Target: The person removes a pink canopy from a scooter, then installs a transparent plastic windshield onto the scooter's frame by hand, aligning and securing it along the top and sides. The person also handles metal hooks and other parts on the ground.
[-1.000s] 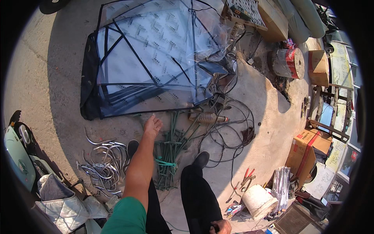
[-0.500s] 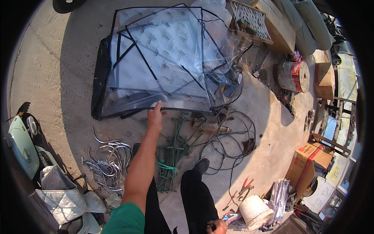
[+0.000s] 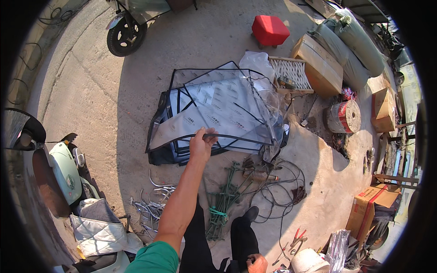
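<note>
My left hand (image 3: 202,142) reaches forward, fingers curled on the black-bordered edge of a clear plastic sheet (image 3: 214,109), lifting it a little above other panels with printed white film under it. My right hand (image 3: 256,264) is low at the bottom edge by my right thigh, its fingers closed on something dark that I cannot make out. Below the sheet, near my feet, lie bundled green metal stakes (image 3: 221,209), bent silver tubes (image 3: 148,211), loose black cable (image 3: 284,195) and a ribbed metal part (image 3: 257,176).
Parked scooters (image 3: 66,168) stand at the left and top (image 3: 125,36). A red stool (image 3: 270,30), cardboard boxes (image 3: 322,68), wrapped rolls (image 3: 348,54) and a spool (image 3: 341,116) sit at the back and right. Red-handled tools (image 3: 297,239) and a white bucket (image 3: 307,264) are at lower right.
My left hand has moved up onto the sheet's near edge, taken hold of it and lifted it. The view has tilted, now showing the red stool and a scooter wheel at the top.
</note>
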A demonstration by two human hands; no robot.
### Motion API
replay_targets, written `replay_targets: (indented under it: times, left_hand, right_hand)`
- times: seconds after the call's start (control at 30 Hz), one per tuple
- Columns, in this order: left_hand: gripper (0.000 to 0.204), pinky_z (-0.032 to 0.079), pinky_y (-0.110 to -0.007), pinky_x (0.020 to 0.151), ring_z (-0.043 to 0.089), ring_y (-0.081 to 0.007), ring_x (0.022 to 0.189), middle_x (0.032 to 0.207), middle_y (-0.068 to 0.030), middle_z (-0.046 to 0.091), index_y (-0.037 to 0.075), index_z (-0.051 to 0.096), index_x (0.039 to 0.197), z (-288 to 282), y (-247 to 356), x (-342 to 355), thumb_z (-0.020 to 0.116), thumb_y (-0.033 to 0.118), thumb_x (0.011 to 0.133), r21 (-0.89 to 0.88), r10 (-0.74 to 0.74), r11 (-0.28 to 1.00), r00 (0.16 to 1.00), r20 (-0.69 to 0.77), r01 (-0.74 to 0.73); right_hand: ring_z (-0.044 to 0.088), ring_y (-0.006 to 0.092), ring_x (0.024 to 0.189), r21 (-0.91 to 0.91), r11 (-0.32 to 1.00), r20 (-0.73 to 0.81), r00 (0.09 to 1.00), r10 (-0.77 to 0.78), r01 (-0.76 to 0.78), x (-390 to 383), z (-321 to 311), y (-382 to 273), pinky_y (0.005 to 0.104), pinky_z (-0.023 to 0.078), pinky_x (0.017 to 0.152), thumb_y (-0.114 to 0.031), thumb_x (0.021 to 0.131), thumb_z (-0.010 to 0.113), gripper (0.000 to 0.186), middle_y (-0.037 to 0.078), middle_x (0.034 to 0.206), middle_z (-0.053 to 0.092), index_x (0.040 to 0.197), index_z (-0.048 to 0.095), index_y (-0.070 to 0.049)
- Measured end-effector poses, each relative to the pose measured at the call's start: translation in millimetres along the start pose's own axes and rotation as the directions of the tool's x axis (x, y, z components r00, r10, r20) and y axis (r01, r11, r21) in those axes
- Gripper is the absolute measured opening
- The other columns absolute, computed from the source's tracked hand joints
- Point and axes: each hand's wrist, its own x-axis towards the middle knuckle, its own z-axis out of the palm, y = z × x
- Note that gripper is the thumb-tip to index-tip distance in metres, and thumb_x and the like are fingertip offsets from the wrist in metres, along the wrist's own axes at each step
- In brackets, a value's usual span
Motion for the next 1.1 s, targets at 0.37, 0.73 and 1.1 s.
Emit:
replay_targets:
  times: [0.37, 0.73, 1.1]
  left_hand:
    - [0.022, 0.063, -0.041, 0.074, 0.075, -0.0288, 0.091, 0.101, -0.0189, 0.075, 0.001, 0.062, 0.107, -10, 166, -44, 0.059, 0.022, 0.106, 0.001, 0.051, 0.999, 0.998, 0.021, -0.051]
    - [0.024, 0.064, -0.039, 0.072, 0.077, -0.0267, 0.084, 0.097, -0.0182, 0.077, 0.000, 0.068, 0.099, 48, 238, -149, 0.058, 0.020, 0.106, 0.253, -0.078, 0.967, 0.977, 0.200, 0.026]
    - [0.024, 0.064, -0.041, 0.075, 0.075, -0.0273, 0.079, 0.092, -0.0170, 0.074, -0.006, 0.068, 0.099, 26, 232, -263, 0.056, 0.014, 0.104, 0.440, 0.057, 0.894, 0.996, 0.076, -0.084]
  right_hand:
    - [0.071, 0.0447, 0.100, -0.108, 0.993, 0.033, 0.999, -0.036, 0.039, -8, 9, 17, 0.0524, 0.056, 0.089, -0.023, 0.093, 0.068, 0.027, 0.027, 0.104, 0.073, 0.115, 0.073, -0.008]
    - [0.072, 0.0182, 0.094, 0.707, 0.664, 0.300, 0.954, 0.027, -0.241, 81, 14, -90, 0.0341, 0.058, 0.083, -0.024, 0.100, 0.063, 0.037, 0.010, 0.111, 0.076, 0.129, 0.067, -0.001]
    - [0.063, 0.0243, 0.123, 0.847, 0.529, 0.235, 0.927, -0.291, -0.049, 45, -22, -202, 0.0415, 0.054, 0.098, -0.027, 0.092, 0.074, 0.079, 0.014, 0.142, 0.057, 0.158, 0.035, -0.006]
